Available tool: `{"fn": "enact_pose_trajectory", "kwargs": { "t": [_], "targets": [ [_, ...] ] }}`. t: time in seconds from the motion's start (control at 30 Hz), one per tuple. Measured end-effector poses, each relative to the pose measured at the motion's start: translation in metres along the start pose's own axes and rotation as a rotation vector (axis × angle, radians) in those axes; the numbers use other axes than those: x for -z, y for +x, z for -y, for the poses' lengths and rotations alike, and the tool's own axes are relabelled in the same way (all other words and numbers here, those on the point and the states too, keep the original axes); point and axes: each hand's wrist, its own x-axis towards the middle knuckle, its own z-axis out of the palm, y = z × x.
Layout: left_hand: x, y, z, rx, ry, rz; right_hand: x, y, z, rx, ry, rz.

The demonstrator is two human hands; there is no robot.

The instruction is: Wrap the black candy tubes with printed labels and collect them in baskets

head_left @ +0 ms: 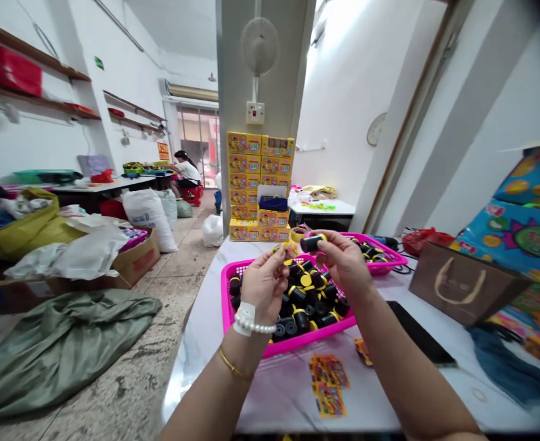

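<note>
My left hand point(266, 278) pinches a small yellow printed sticker point(288, 248) over a pink plastic basket point(246, 348). Between the thumb and fingers of my right hand point(343, 260) is a small black cylinder with a yellow end point(312, 243), held on its side just right of the sticker. Many similar black-and-yellow cylinders point(300, 297) fill the basket below both hands. Nearer to me, a few printed stickers point(328, 386) lie in a loose pile on the white table point(274, 410). Another small stack of stickers point(363, 351) is partly hidden by my right forearm.
Behind the basket stand stacked yellow boxes point(244, 165). A second pink basket point(384, 267) holds more cylinders. To the right are a brown paper bag point(467, 285) and a flat black object point(419, 334). A person point(187, 168) sits at a far table; sacks and cartons line the left floor.
</note>
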Motion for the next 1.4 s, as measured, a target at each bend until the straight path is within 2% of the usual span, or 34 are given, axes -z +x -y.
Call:
{"fn": "enact_pose_trajectory", "kwargs": {
  "t": [0.07,0.17,0.27,0.4,0.53,0.7,0.87,1.0,1.13,1.23,1.4],
  "targets": [
    [-0.007,0.011,0.003,0.053,-0.016,-0.008,0.009,0.004,0.007,-0.019,0.144,-0.002],
    [-0.005,0.018,0.008,0.125,0.008,-0.032,0.013,0.005,0.004,-0.043,0.151,0.062],
    [0.003,0.016,0.010,0.120,0.026,-0.013,0.010,0.005,-0.005,-0.066,0.155,0.126],
    [0.005,0.011,0.009,0.114,0.055,-0.021,0.002,0.003,-0.008,-0.077,0.215,0.146],
    [0.004,0.010,0.009,0.109,0.061,-0.030,-0.005,-0.002,-0.001,-0.064,0.135,0.157],
    [0.009,0.010,0.007,0.128,-0.066,-0.062,-0.013,-0.011,0.001,-0.037,0.025,0.099],
    [0.017,0.001,0.003,0.161,-0.136,-0.128,-0.020,-0.019,0.002,0.006,0.060,0.174],
    [0.019,-0.013,0.002,0.183,-0.128,-0.133,-0.022,-0.021,0.003,-0.066,0.093,0.250],
    [0.020,-0.026,0.002,0.135,-0.095,-0.143,-0.027,-0.026,0.004,-0.106,0.132,0.281],
    [0.021,-0.032,0.001,0.107,-0.079,-0.178,-0.029,-0.031,0.003,-0.064,0.093,0.300],
    [0.024,-0.036,-0.002,0.099,-0.040,-0.215,-0.027,-0.035,0.002,0.101,-0.130,0.277]
  ]
}}
